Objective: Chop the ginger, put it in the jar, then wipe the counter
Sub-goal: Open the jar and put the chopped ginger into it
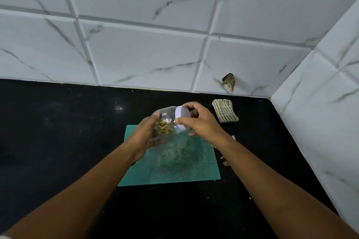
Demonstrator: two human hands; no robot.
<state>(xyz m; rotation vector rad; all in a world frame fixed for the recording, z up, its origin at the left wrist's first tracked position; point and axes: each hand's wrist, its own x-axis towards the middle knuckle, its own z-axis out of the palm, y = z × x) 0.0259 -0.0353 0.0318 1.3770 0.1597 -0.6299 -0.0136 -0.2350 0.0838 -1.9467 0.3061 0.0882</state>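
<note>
While L hand point(144, 136) grips jar point(168, 115), R hand point(202, 122) its lid point(181, 116), board point(184, 161) lies on counter point(58, 132).

Marbled wall tiles point(143, 50); perhaps a chip point(229, 81)

A black counter point(58, 141) fills the lower half of the frame and meets white marbled wall tiles at the back and right. A green cutting board point(184, 161), its surface scuffed and speckled, lies flat at centre. A folded striped cloth point(225, 110) rests toward the right rear corner, apart from the board. Tan scraps point(225, 162) lie just beside the board's right edge. A pale smudge point(118, 108) marks the counter left of centre.
</note>
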